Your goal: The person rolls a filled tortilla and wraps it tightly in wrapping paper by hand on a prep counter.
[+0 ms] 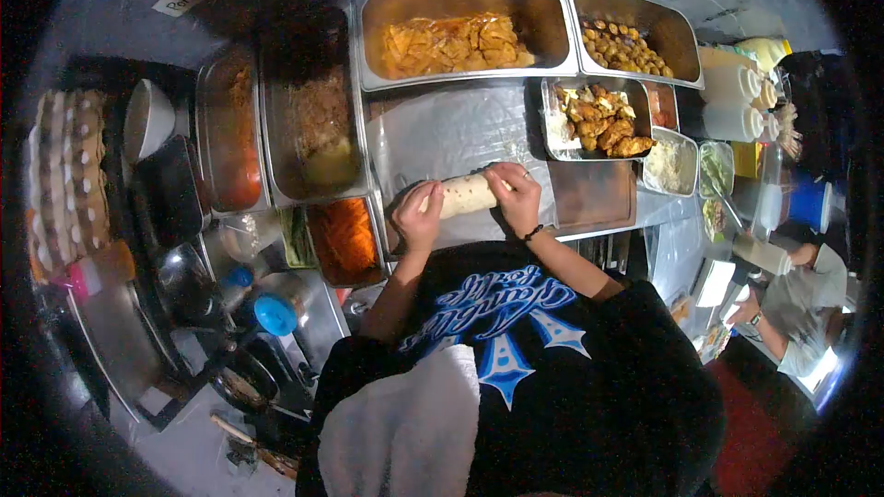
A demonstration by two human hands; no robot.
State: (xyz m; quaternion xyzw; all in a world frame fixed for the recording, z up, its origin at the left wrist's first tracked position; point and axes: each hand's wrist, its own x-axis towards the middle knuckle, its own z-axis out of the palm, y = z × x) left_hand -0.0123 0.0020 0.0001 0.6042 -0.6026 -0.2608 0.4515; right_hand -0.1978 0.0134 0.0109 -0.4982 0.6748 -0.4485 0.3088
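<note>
A rolled flatbread wrap (468, 196), pale with small brown spots, lies across the near edge of the work surface in front of my body. My left hand (419, 215) grips its left end, fingers curled over the top. At the right end, my right hand (516, 195) is closed on the wrap with thumb and fingers. Beneath and beyond the roll spreads a sheet of pale, crinkled paper or film (442, 133). What fills the wrap is hidden inside it.
Beyond the sheet stand metal pans of orange sliced food (456, 44) and small round pieces (626, 51). A tray of browned chunks (603, 120) is at right, shredded carrot (345, 237) at left. Squeeze bottles (732, 83) stand far right. Another person (801, 290) works at lower right.
</note>
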